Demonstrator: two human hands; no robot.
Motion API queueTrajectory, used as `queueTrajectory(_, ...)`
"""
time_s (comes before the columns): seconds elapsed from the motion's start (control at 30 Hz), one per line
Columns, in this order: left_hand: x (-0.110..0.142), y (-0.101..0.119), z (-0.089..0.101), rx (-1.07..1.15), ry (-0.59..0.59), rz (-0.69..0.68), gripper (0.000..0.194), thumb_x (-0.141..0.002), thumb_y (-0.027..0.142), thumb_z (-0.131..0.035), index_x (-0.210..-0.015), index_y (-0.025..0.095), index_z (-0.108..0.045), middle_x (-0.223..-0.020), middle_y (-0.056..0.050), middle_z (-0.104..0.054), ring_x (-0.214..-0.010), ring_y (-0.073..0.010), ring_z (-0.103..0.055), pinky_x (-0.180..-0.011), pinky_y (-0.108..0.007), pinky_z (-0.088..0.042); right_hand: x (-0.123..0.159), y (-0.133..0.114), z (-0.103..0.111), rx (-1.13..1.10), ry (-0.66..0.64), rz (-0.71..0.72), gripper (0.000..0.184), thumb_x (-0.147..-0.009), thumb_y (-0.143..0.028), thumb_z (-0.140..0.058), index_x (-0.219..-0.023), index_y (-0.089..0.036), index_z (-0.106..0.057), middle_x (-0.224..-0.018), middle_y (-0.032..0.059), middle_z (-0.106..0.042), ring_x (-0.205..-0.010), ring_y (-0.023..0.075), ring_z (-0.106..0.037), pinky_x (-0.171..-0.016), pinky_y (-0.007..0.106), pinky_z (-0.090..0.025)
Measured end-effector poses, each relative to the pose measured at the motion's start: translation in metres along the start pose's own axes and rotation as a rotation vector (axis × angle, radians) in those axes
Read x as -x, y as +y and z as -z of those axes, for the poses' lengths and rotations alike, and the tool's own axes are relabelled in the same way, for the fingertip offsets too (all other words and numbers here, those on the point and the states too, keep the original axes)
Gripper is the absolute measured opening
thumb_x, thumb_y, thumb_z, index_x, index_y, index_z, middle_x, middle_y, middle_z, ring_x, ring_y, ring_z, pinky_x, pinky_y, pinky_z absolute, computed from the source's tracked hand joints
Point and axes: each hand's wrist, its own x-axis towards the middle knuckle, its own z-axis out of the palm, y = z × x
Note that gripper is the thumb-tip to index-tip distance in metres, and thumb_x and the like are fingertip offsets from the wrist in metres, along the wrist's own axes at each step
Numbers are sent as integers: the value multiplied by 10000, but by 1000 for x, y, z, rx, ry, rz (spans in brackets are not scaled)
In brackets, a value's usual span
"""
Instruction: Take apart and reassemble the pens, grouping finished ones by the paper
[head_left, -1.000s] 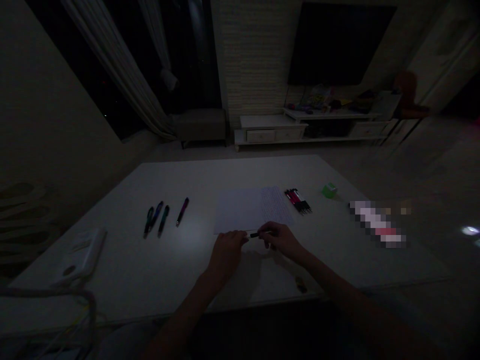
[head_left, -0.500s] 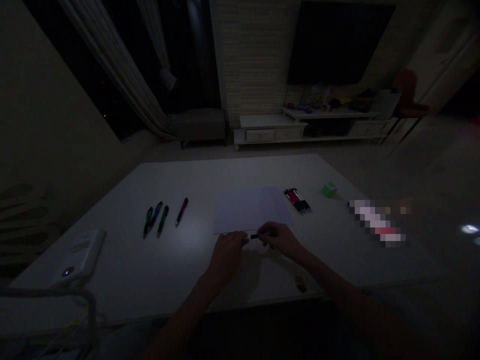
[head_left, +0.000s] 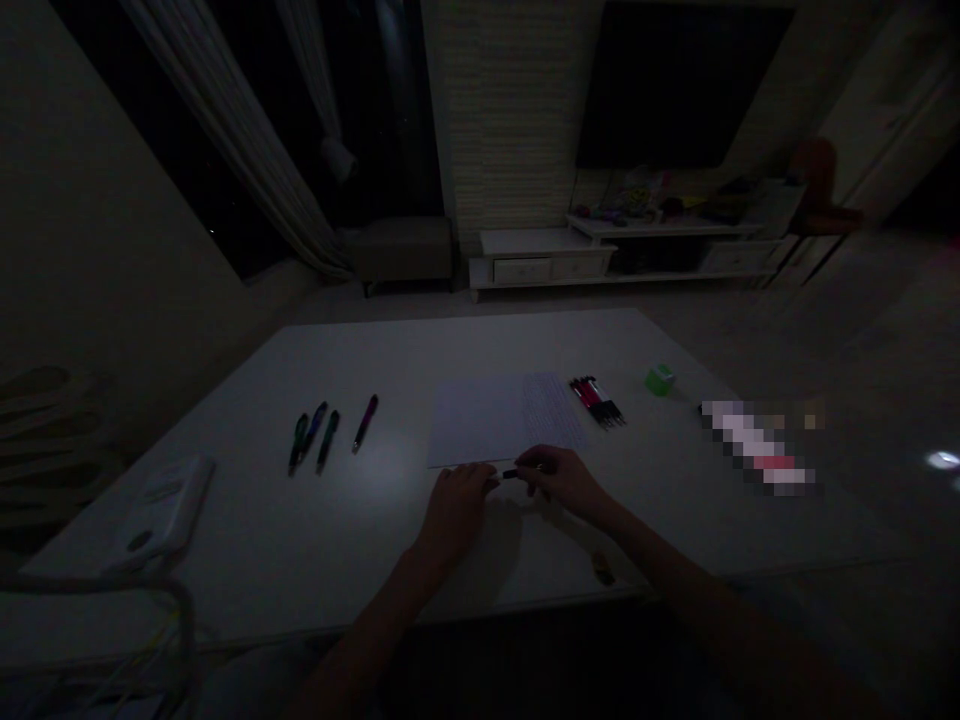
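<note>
Between my two hands, just in front of the paper's near edge, is a pen [head_left: 510,474] with a black part and a pale end. My left hand [head_left: 457,505] has its fingers closed on the pale end. With thumb and fingers pinched, my right hand [head_left: 561,480] grips the dark part from the other side. The fingers hide both ends of the pen. Beyond the hands lies a sheet of paper [head_left: 476,420], its right part covered with lines of writing. Several red, white and black pens [head_left: 596,402] lie side by side right of the paper.
Green and blue pens [head_left: 328,440] and a purple pen [head_left: 366,423] lie on the white table [head_left: 360,560] to the left. A white device [head_left: 165,510] stands at far left. A green cube-like item [head_left: 660,380] and a small dark-yellow object [head_left: 603,568] are at right.
Both hands stay almost where they were, holding the pen between them. The whole view has shifted very slightly.
</note>
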Motion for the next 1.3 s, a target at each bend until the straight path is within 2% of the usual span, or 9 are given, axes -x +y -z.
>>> queueTrajectory(0.33,1,-3,-3,3,25,-20,115,-866,191,-488,-951,203,-563,-941,-36,-654,-870,-178,-592,-739,-316,-396,-2,4,0,2,-8,-26,343,-744,-462,-542,-718,-127,-612,-613,37,-637,-441,95,-537,-380,188,-350)
queueTrajectory(0.47,1,-4,-5,14,20,-13,129,-865,181,-483,-966,202,-560,-940,-38,-655,-867,-181,-593,-743,-321,-399,-1,2,0,13,3,8,318,-709,-437,-599,-795,-132,-622,-645,32,-640,-493,103,-556,-415,190,-385)
queueTrajectory(0.57,1,-4,-4,18,8,-10,124,-864,184,-485,-959,201,-562,-942,-42,-657,-873,-179,-595,-755,-322,-400,1,-1,-1,23,-2,-24,338,-762,-452,-527,-723,-128,-615,-623,41,-633,-469,96,-541,-406,190,-377)
queueTrajectory(0.67,1,-3,-3,7,1,-10,121,-870,192,-475,-951,201,-564,-945,-46,-656,-883,-176,-594,-758,-317,-400,1,1,-1,21,6,-3,298,-706,-424,-605,-757,-131,-619,-646,36,-641,-479,95,-543,-410,184,-377)
queueTrajectory(0.8,0,-2,-1,-10,13,-6,115,-872,211,-476,-948,198,-562,-936,-42,-657,-868,-179,-594,-750,-319,-401,-2,6,-1,14,-2,-37,342,-743,-460,-547,-711,-127,-614,-609,38,-633,-453,95,-536,-390,185,-369)
queueTrajectory(0.9,0,-2,-1,-16,7,-10,110,-873,203,-471,-938,198,-560,-915,-38,-659,-842,-178,-597,-738,-317,-402,-3,8,-1,4,11,3,297,-705,-424,-604,-760,-133,-622,-639,32,-639,-483,99,-549,-412,190,-386)
queueTrajectory(1.03,-1,-2,-1,-13,1,-11,108,-872,202,-477,-945,201,-556,-925,-33,-661,-852,-177,-598,-740,-315,-397,-2,6,-1,7,22,-3,285,-727,-413,-574,-748,-133,-627,-626,35,-635,-472,102,-542,-408,198,-379)
queueTrajectory(1.17,-1,-1,0,5,-11,-3,121,-870,192,-481,-970,200,-548,-952,-34,-663,-877,-180,-603,-752,-316,-397,-1,4,-1,38,78,55,232,-660,-339,-653,-787,-146,-636,-637,22,-637,-543,120,-576,-459,201,-405)
queueTrajectory(1.3,-1,0,2,5,-29,21,119,-871,195,-478,-965,197,-550,-944,-34,-664,-846,-184,-609,-734,-311,-409,0,4,-2,30,55,-20,294,-741,-417,-557,-719,-135,-634,-601,36,-631,-462,115,-546,-414,213,-386)
